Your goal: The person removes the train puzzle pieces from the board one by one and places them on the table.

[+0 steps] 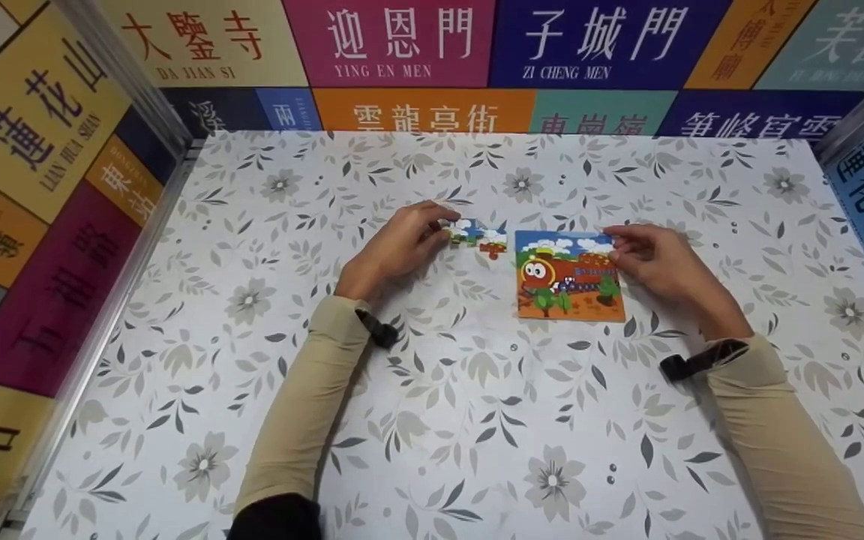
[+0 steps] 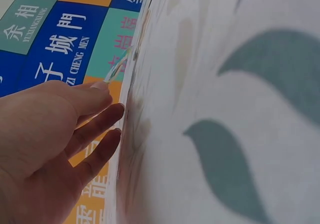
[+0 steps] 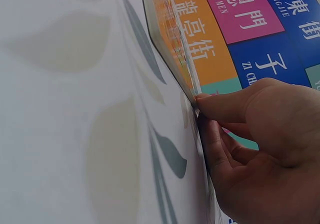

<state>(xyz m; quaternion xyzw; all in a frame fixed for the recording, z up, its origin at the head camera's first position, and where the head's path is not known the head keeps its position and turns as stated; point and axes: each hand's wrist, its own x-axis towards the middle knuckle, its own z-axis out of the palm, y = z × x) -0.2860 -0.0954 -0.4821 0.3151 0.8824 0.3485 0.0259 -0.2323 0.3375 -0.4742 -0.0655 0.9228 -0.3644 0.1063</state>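
In the head view my left hand [image 1: 407, 238] pinches the left end of a strip of joined jigsaw puzzle pieces [image 1: 493, 244] printed with blue sky, clouds and a bit of red. The left wrist view shows a thin, shiny sliver of the strip [image 2: 118, 68] at the thumb tip of that hand [image 2: 60, 134]. To the right lies a square board [image 1: 571, 300] picturing a red cartoon train. My right hand [image 1: 661, 259] grips its upper right edge between thumb and finger. From the right wrist, the board's pale edge [image 3: 167, 51] appears beside the pinching hand [image 3: 260, 149].
A white cloth with grey flowers and leaves covers the table [image 1: 432, 420]. Colourful panels with large characters stand along the back [image 1: 394, 45] and the left side [image 1: 34, 187]. Dark camera straps sit on both wrists.
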